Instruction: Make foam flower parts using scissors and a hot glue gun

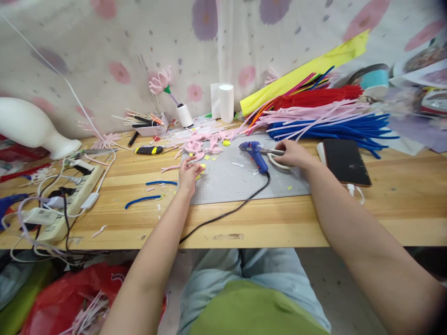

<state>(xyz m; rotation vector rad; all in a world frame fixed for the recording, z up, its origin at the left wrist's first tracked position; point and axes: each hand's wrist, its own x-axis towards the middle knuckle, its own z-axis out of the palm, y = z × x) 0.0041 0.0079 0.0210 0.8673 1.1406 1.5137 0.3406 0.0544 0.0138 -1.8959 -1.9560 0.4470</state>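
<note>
My left hand (189,174) rests at the left edge of the grey cutting mat (230,184), its fingertips pinched on a small pale pink piece; yellow scraps lie beside it. Just beyond it lie bent pink pipe-cleaner pieces (203,143). My right hand (294,155) grips the white-handled scissors (275,162), which lie on the mat with their blades pointing left. A blue glue gun (256,155) lies right beside the scissors, its black cord (223,215) trailing over the table's front edge.
A black phone (345,161) lies right of my right hand. Bundles of blue, red and pink pipe cleaners (328,122) are heaped behind. A power strip (68,200) with tangled cables sits at the left. Blue pipe-cleaner bits (143,200), a utility knife (149,150) and a white roll (226,102) are nearby.
</note>
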